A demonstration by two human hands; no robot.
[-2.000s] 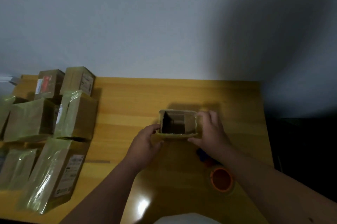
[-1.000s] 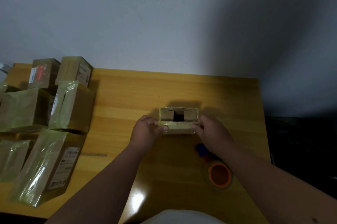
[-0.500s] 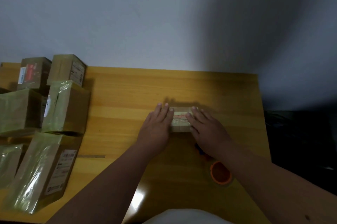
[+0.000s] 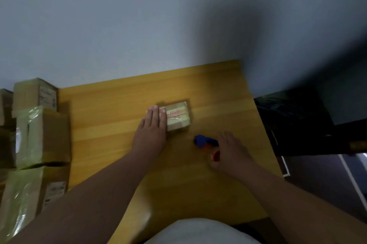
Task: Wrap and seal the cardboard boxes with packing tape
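Against grey wall, our left hand [image 4: 152, 128] still flattens the closed box [image 4: 177, 115]; our right hand [image 4: 230, 151], empty, fingers spread, has left it for the tape dispenser [image 4: 206, 143].

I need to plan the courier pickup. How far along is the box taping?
Done: several wrapped boxes are stacked at the table's left. In hand: the left hand presses the small box flat with its flaps closed, while the right hand reaches over the tape dispenser. Left: taping this box.
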